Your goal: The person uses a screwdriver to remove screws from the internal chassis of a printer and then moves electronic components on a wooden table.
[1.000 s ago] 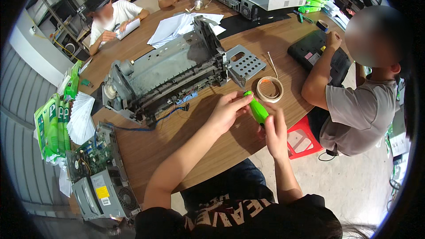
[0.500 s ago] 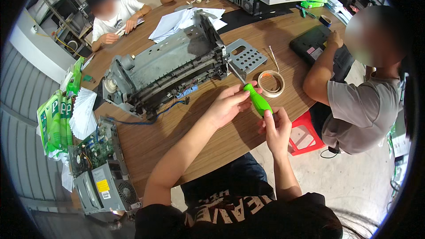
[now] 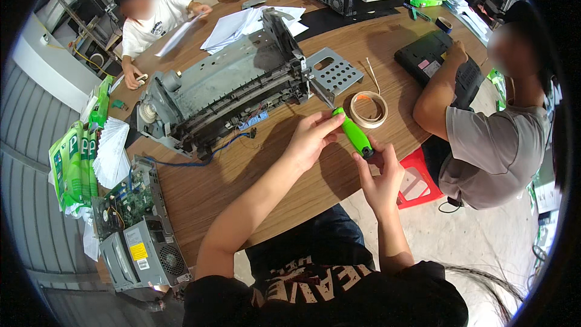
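A screwdriver (image 3: 355,135) with a bright green handle slants between my hands. Its metal shaft points up and left to the right end of a stripped metal printer frame (image 3: 230,66); whether the tip sits in a screw is too small to tell. Around the front of the handle, near the shaft, the fingers and thumb of my left hand (image 3: 310,139) are closed. My right hand (image 3: 382,175) grips the dark butt end of the handle between thumb and fingers. Just beyond the handle lies a roll of tape (image 3: 382,122), close to a perforated metal plate (image 3: 345,75).
At left stands an opened computer case (image 3: 151,251) beside green packs (image 3: 63,157). A blue cable (image 3: 181,164) trails by the frame. A co-worker at right touches a black laptop (image 3: 417,63); other people sit across the table near papers (image 3: 233,30) and another open case (image 3: 345,0).
My right hand has slid back to the butt of the handle, its thumb lower, and the handle has turned slightly. Across the table, a person has lifted a white sheet.
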The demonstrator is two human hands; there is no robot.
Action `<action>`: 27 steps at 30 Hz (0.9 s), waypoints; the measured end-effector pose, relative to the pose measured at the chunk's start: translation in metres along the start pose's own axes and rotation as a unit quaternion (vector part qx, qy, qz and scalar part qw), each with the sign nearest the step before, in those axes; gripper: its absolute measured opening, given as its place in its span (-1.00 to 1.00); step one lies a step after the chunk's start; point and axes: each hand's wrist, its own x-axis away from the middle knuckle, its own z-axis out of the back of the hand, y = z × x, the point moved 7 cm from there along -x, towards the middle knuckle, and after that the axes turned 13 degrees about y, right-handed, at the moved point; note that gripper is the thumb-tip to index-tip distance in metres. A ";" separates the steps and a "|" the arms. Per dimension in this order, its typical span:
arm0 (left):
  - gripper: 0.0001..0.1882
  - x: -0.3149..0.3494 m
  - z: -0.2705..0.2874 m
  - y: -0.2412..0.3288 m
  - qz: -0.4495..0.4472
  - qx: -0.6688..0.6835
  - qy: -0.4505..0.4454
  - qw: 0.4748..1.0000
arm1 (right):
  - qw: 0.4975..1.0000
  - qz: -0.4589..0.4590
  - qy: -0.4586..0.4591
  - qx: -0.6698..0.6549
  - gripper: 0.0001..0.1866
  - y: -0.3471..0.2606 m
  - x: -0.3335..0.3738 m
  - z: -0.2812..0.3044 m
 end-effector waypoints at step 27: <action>-0.77 0.003 -0.013 -0.002 0.014 0.016 0.032 0.999 | 0.997 0.076 0.016 0.021 -0.59 -0.016 0.003 -0.010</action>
